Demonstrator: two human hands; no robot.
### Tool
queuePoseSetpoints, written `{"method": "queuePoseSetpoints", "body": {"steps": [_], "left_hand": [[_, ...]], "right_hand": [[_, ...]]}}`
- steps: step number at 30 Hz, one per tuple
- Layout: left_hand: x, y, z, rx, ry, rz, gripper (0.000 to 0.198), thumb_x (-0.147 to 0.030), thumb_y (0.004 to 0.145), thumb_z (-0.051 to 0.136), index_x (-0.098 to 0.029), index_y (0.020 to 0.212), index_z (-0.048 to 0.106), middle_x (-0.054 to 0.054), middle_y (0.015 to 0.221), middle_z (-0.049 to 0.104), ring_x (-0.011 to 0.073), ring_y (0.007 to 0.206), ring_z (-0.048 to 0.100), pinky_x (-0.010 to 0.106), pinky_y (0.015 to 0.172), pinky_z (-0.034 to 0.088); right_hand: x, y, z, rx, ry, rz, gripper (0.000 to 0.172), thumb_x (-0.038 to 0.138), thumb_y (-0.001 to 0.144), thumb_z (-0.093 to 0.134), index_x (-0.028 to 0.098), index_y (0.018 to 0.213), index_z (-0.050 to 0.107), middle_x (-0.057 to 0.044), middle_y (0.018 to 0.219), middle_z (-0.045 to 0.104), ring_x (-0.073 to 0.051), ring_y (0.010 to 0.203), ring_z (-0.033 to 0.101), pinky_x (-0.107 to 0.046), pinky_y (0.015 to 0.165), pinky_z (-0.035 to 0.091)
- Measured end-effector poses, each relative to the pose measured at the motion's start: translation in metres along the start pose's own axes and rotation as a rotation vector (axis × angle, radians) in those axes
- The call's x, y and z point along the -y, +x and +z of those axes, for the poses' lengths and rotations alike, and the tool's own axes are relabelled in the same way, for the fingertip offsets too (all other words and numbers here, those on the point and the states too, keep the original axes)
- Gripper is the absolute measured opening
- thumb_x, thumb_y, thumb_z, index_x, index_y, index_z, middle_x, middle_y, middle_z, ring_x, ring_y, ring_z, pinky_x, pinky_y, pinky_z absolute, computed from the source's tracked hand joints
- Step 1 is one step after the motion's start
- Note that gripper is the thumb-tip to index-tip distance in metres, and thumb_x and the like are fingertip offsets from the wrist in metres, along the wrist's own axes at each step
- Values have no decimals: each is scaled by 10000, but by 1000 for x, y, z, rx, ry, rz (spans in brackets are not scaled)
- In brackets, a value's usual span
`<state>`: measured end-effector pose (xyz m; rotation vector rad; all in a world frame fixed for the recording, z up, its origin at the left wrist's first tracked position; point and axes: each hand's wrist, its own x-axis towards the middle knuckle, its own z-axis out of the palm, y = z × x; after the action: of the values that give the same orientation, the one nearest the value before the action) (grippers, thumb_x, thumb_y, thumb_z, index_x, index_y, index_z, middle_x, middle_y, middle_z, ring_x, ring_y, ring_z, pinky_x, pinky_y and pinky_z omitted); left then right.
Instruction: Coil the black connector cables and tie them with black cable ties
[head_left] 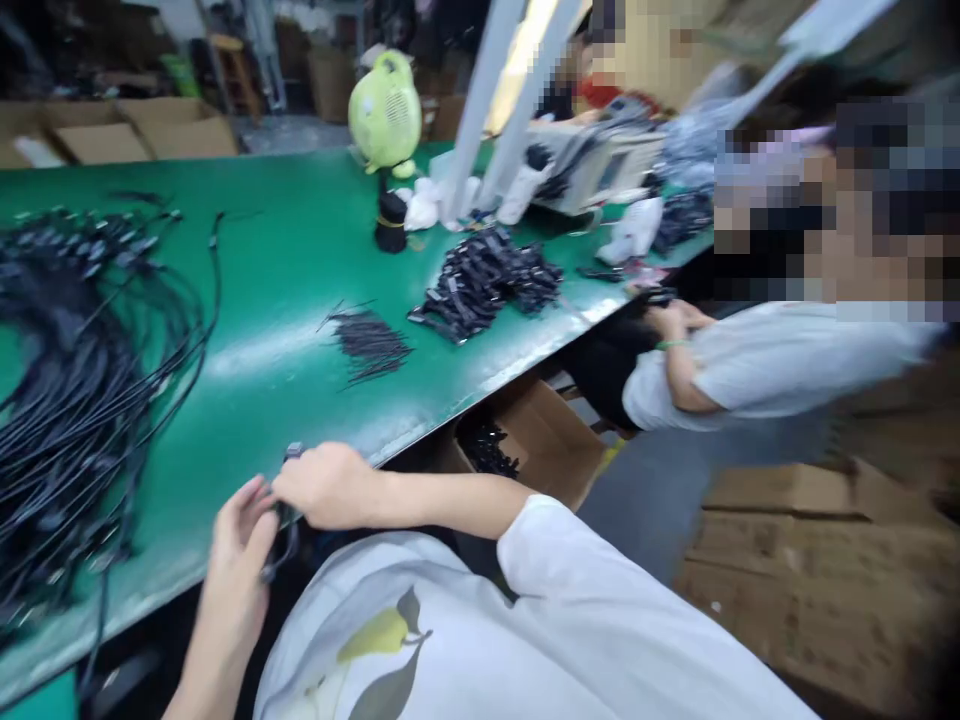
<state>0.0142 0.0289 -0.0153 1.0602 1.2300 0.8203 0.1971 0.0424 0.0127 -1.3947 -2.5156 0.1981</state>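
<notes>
My right hand reaches across from the right and closes over a black cable near its small connector, just past the green mat's front edge. My left hand is curled around the same stretch of cable, below my right hand. Part of the cable is hidden by my fingers. To the left of my hands lies a large bundle of black cables on the green mat, its strands spreading toward the table's front edge.
A pile of black parts and a bunch of thin black pieces lie on the mat. Beneath the edge stands a cardboard box holding black parts. A co-worker's hands are at the far edge, beside a bench machine.
</notes>
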Motion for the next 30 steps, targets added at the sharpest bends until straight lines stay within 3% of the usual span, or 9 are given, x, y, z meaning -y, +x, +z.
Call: {"method": "queuePoseSetpoints", "body": {"steps": [3,5,10,14,17,19,22,25,30], "left_hand": [[-8,2,30,6,-365,-243,542,-618,670,729,-169,970,690,63,973,704,210,938,644,314,839,518],[-9,6,37,-5,-481,-256,457,-543,668,765,-152,900,714,51,849,713,193,842,657,297,787,525],[-3,3,38,-94,-587,-234,259,-325,732,753,-165,932,713,44,887,729,194,899,676,285,821,514],[0,0,43,-105,-543,-16,372,-310,786,721,-214,1139,654,62,1231,667,215,1238,554,301,1030,421],[0,5,41,-126,-482,104,360,-311,799,716,-220,1139,642,65,1253,657,207,1244,549,301,1045,405],[0,9,36,-119,-460,47,343,-339,791,722,-204,1099,653,75,1184,686,218,1172,596,315,1000,438],[0,14,32,-1,-487,-97,390,-416,789,715,-170,1086,659,96,1094,710,241,1100,630,343,956,465],[-2,19,34,101,-531,-160,393,-450,794,703,-145,1039,667,109,1071,713,253,1083,635,358,947,471],[-14,32,45,-6,-621,-77,288,-361,752,768,-174,943,663,59,938,733,214,1052,651,335,954,473]], "right_hand": [[4,-2,12,-194,-111,-42,256,217,961,364,172,825,576,-49,739,597,-171,696,513,-318,604,265],[5,-1,20,-276,-145,-13,253,183,946,380,174,768,559,-44,689,565,-166,653,473,-323,599,240],[11,1,22,-201,-15,98,202,123,877,436,166,727,564,-37,659,552,-145,599,417,-311,581,206],[11,5,19,-156,618,321,243,254,884,445,171,669,523,-7,637,524,-110,563,389,-267,558,220],[11,7,25,-48,1331,502,340,424,868,463,189,623,461,60,502,358,-77,449,248,-238,480,189],[12,4,32,36,1560,578,408,503,846,485,193,584,452,87,456,268,-66,418,178,-233,449,162],[10,-2,38,13,1453,537,477,521,859,497,174,532,474,55,470,353,-66,447,294,-223,482,245],[2,-9,37,-17,1084,451,481,467,926,439,166,555,499,4,557,500,-96,541,454,-237,583,341],[2,-11,33,-215,351,450,411,496,955,429,142,978,636,-125,952,647,-226,861,613,-308,736,449]]}}
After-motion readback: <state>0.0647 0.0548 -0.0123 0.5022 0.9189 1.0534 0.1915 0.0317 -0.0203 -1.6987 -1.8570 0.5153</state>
